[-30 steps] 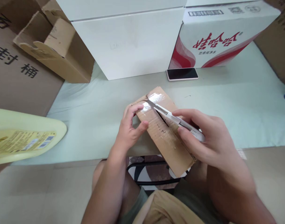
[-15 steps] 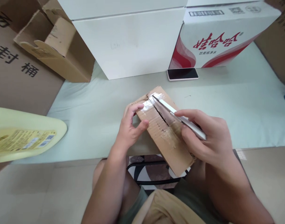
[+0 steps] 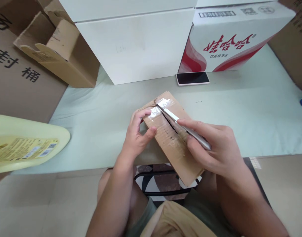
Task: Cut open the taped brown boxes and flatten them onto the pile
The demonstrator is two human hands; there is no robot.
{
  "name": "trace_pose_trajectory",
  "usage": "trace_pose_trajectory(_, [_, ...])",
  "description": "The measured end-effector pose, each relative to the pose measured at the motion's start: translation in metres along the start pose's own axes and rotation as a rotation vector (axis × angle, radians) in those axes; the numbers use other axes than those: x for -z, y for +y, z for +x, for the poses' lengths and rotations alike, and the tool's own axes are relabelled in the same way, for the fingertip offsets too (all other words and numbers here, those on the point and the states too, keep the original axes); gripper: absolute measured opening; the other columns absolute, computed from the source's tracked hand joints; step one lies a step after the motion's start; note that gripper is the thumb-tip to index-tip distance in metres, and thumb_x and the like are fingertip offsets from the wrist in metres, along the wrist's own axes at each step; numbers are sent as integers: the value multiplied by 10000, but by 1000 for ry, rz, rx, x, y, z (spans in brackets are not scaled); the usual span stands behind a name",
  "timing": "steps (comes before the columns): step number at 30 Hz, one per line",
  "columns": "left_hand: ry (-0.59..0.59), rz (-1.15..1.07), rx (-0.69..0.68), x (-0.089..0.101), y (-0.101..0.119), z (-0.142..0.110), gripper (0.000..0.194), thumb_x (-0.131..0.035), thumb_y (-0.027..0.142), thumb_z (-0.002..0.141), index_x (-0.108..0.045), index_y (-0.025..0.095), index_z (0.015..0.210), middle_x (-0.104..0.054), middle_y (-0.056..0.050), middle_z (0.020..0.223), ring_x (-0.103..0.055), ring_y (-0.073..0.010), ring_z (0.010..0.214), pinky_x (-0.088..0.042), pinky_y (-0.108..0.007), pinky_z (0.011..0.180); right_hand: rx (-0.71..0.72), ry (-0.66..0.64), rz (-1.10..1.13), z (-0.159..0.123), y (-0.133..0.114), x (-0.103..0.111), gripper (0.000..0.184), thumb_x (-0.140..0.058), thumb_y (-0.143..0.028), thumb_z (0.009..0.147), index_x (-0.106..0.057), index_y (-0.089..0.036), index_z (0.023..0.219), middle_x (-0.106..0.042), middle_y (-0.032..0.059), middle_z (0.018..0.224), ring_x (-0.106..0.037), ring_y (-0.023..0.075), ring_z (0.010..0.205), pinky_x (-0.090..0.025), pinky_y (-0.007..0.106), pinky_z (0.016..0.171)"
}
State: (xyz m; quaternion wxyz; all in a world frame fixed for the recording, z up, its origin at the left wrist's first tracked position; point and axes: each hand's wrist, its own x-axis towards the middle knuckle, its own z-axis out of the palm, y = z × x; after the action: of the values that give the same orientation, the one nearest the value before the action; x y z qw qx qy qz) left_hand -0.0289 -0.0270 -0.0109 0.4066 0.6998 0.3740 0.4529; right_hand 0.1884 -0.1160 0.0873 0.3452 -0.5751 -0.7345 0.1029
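Cardboard box: the small brown box (image 3: 177, 154) lies slantwise at the centre of the frame, its upper end over the tabletop (image 3: 104, 131) and its lower end past the near edge; shiny clear tape (image 3: 167, 98) crosses the upper end, and a dark slit (image 3: 170, 123) runs lengthwise along the top.
Left hand: the left hand (image 3: 138, 133) is partly open, curled about the upper left side of the small brown box, thumb and fingers gripping it.
Right hand: the right hand (image 3: 212, 143) is closed around a utility knife (image 3: 171, 114).
Knife: slants to the upper left, blade tip at the taped end; whether it pierces the tape cannot be told.
Behind: a phone (image 3: 192, 78) lies flat just in front of a red-and-white carton (image 3: 225, 42), beside a large white box (image 3: 136, 49).
Upper left: an open brown carton (image 3: 78, 67).
Left edge: a pale yellow-green container (image 3: 59, 135) with a printed label.
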Motion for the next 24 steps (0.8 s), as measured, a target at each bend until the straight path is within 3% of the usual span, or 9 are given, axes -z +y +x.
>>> trace_pose_trajectory(7, [-1, -9, 12, 0, 1, -1, 510, -669, 642, 911, -611, 299, 1283, -607, -96, 1257, -597, -270, 1210, -475, -433, 1069, -35, -26, -10, 1, -2, -2, 371, -488, -176, 894, -755, -192, 1152, -627, -30, 566, -437, 92, 400, -362, 220, 454])
trace_pose_trajectory(14, [22, -10, 38, -1, -1, -1, 531, -680, 654, 894, -623, 280, 1266, -613, -105, 1283, -599, -279, 1230, -481, -439, 1080, -27, -52, -30, -1, -2, -5, 392, -496, -185, 896, -748, -203, 1195, -761, 14, 742, -538, 102, 458, -417, 227, 501])
trace_pose_trajectory(20, [28, -8, 12, -2, -3, 0, 537, -664, 668, 899, -619, 279, 1267, -628, -103, 1275, -607, -282, 1235, -491, -446, 1072, -38, 3, 13, -2, -1, -2, 376, -503, -166, 865, -764, -205, 1134, -641, -33, 561, -423, 87, 380, -362, 218, 443])
trace_pose_trajectory(24, [22, 0, -2, -3, -3, 0, 538, -653, 670, 907, -606, 278, 1272, -636, -108, 1308, -611, -283, 1247, -496, -451, 1082, -36, -8, -5, 0, -2, -5, 381, -510, -179, 873, -769, -193, 1152, -643, -28, 571, -456, 91, 392, -382, 217, 457])
